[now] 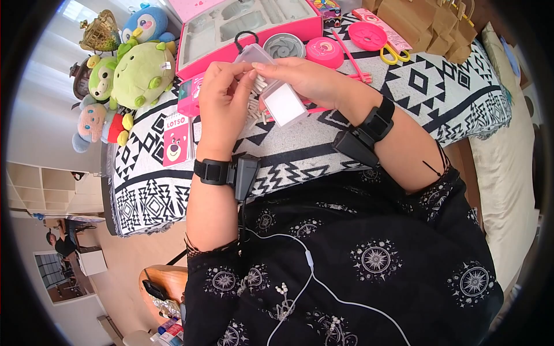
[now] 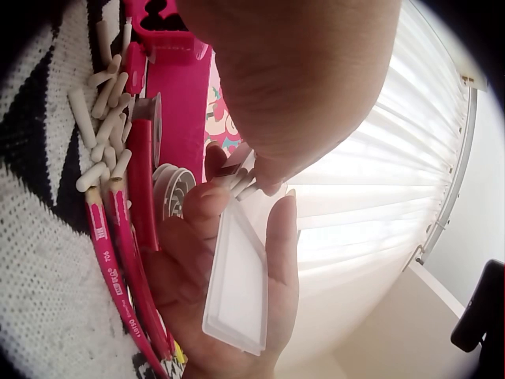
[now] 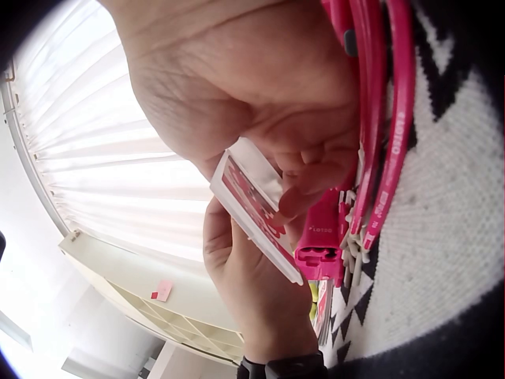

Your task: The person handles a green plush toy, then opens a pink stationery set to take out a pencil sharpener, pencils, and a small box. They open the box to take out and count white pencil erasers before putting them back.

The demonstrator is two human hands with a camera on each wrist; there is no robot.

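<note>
My right hand (image 1: 311,83) grips a small clear plastic case (image 1: 254,55) that stands opened, its white flap (image 1: 284,105) tilted toward me. Thumb and fingers of my left hand (image 1: 222,106) close together at the case, pinching short white sticks (image 2: 246,185) by its opening. In the right wrist view, a red printed picture shows on one face of the case (image 3: 256,209). More loose white sticks (image 2: 110,103) lie in a heap on the patterned cloth just below both hands. Beside that heap are pink pencils (image 2: 110,268). The right palm partly hides the inside of the case.
A pink box with a moulded tray (image 1: 184,55) stands behind the hands. Near it are a round grey piece (image 1: 284,46), a pink round container (image 1: 325,53), yellow-handled scissors (image 1: 395,56) and paper bags (image 1: 424,26). Plush toys (image 1: 141,75) and a LOTSO card pack (image 1: 177,141) are at left.
</note>
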